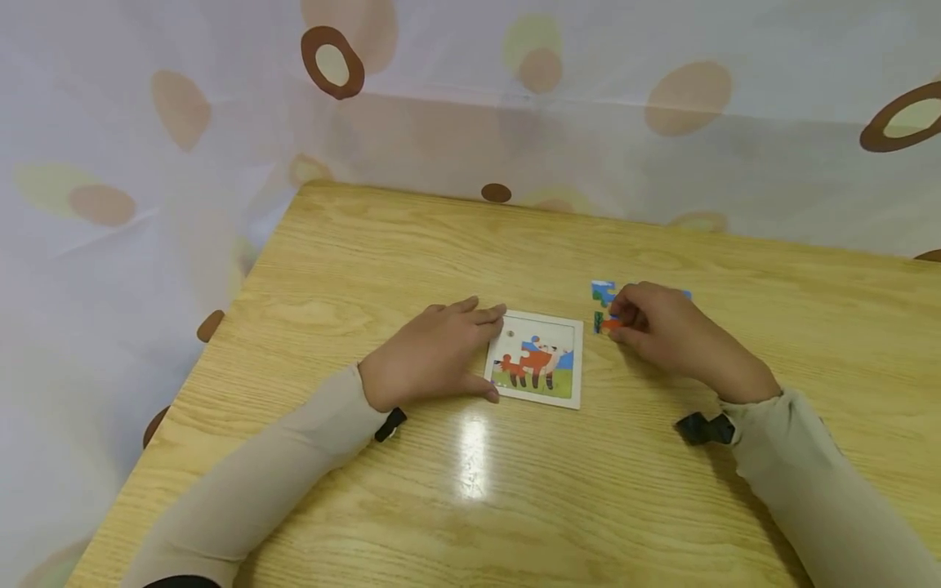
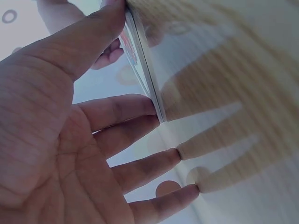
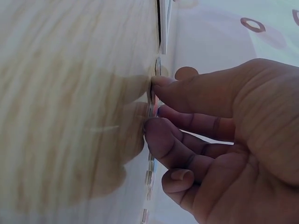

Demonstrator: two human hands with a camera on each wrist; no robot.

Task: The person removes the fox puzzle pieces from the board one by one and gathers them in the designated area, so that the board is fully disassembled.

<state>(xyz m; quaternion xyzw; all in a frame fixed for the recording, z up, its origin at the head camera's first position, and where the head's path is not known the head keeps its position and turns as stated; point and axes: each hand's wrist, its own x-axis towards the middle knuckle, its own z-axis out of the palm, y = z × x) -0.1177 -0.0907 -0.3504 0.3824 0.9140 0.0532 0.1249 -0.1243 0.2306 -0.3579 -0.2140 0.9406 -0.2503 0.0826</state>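
Note:
A white-framed jigsaw board (image 1: 577, 367) lies flat on the table, partly filled with pieces showing a red and white animal on grass. My left hand (image 1: 434, 351) spreads along its left side, thumb at the near corner and fingertips at the far one. In the left wrist view, straight fingers (image 2: 140, 170) touch the board's edge and the tabletop. To the right of the board, my right hand (image 1: 665, 331) pinches a red puzzle piece (image 1: 611, 325) between thumb and fingertips, low at the table. A blue and green piece (image 1: 603, 290) lies just beyond it.
More loose pieces lie around and under my right hand, with a blue edge (image 1: 687, 294) showing behind it; the hand hides how they lie. The wooden table (image 1: 412, 253) ends at the back and left against a spotted white curtain (image 1: 441, 98).

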